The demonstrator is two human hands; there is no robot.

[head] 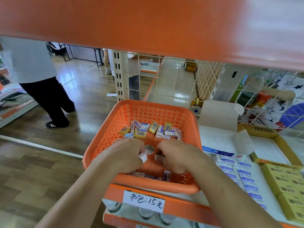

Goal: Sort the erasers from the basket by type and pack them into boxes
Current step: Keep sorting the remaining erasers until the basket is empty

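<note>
Left hand (126, 155) curled round white eraser (143, 157); right hand (176, 156) seemingly pinching second eraser (158, 156).

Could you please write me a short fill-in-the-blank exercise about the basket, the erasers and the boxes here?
1. The perforated basket is ____ in colour.
2. The left hand pinches a ____ eraser.
3. The loose erasers at the basket's far side are white or ____.
4. The box of yellow erasers lies on the basket's ____ side.

Missing words: orange; white; yellow; right.
</note>
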